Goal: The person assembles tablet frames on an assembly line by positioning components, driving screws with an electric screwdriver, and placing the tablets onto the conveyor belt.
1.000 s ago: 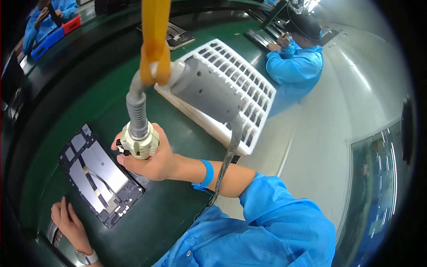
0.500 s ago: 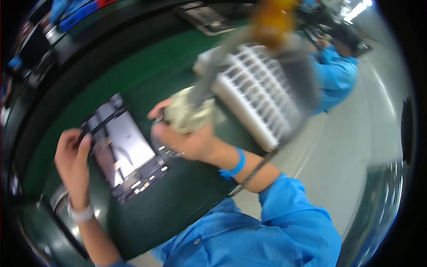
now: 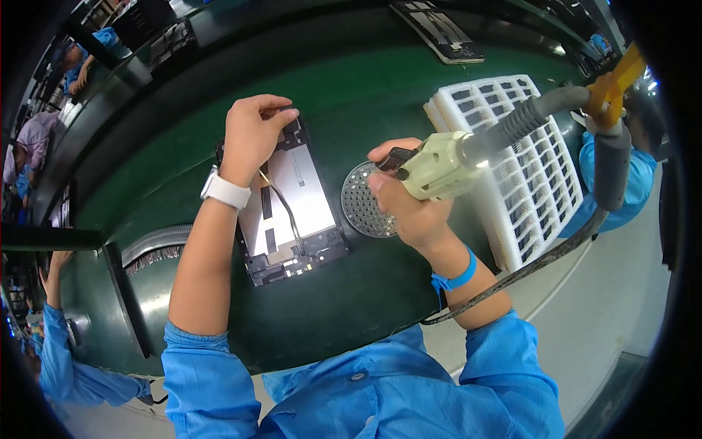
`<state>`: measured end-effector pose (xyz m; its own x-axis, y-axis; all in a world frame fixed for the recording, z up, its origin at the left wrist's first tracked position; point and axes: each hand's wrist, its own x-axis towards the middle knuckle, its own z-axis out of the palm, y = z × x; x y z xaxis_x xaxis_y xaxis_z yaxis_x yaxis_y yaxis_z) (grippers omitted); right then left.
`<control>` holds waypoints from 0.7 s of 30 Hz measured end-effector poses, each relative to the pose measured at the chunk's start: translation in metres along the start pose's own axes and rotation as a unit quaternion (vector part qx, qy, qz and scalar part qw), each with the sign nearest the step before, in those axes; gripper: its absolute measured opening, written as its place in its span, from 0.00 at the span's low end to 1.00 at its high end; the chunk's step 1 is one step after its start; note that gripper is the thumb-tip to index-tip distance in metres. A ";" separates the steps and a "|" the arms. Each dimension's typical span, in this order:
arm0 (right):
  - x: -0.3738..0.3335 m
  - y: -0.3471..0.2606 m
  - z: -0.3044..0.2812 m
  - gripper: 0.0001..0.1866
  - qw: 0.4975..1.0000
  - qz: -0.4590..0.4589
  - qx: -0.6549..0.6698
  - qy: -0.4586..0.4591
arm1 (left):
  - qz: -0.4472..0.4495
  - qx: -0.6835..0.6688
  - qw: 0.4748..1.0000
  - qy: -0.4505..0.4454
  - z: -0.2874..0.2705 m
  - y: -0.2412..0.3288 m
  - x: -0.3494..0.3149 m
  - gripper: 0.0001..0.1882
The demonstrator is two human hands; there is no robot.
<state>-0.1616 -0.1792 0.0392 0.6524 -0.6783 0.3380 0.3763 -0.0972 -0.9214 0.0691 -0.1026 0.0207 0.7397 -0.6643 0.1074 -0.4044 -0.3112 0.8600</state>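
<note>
An opened tablet (image 3: 311, 194) with a silvery panel, dark frame and thin cables lies on the green bench. Over its upper end, my left hand (image 3: 256, 135) is closed, thumb near the forefinger; whatever is between the fingertips is too small to make out. My right hand (image 3: 417, 212) grips a pale green electric screwdriver (image 3: 439, 167) with a black lever; a grey corrugated sleeve covers its far end. Under that hand sits a round screw plate (image 3: 358, 208) dotted with small holes. The screwdriver's tip is hidden by my fingers.
A white gridded tray (image 3: 504, 212) stands right of the screw plate. Another opened device (image 3: 439, 33) lies at the back. A dark cable (image 3: 526, 271) crosses my right forearm. A curved brush-edged strip (image 3: 157, 241) lies left. Other people in blue sit at both sides.
My left hand has gone from the tablet's left edge to its upper end. The screwdriver, still in my right hand, no longer hides as much of the screw plate. The view has shifted.
</note>
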 end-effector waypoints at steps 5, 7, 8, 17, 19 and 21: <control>0.001 -0.004 0.000 0.12 1.000 -0.005 0.003 0.003 | -0.056 -0.050 0.996 -0.041 -0.001 -0.003 0.010 0.12; 0.001 -0.003 -0.001 0.12 1.000 -0.015 -0.008 -0.001 | -0.080 -0.089 0.992 -0.047 -0.004 -0.001 0.012 0.11; 0.001 -0.002 -0.001 0.12 1.000 -0.021 -0.015 -0.009 | -0.104 -0.128 0.985 -0.052 -0.005 0.000 0.012 0.11; 0.002 -0.005 -0.002 0.12 1.000 -0.017 -0.004 -0.011 | 0.085 0.066 0.994 -0.011 0.006 -0.022 0.016 0.13; 0.002 -0.006 -0.001 0.12 1.000 -0.011 0.001 -0.009 | 0.068 0.070 0.995 -0.035 0.004 -0.025 0.019 0.13; 0.002 -0.005 0.000 0.13 1.000 -0.013 -0.005 -0.006 | 0.005 0.063 0.994 -0.085 -0.001 -0.009 0.017 0.12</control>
<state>-0.1625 -0.1802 0.0443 0.6507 -0.6660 0.3647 0.3873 -0.1221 -0.9139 0.0862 -0.1105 0.0154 0.6376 -0.7701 0.0207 -0.4835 -0.3791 0.7890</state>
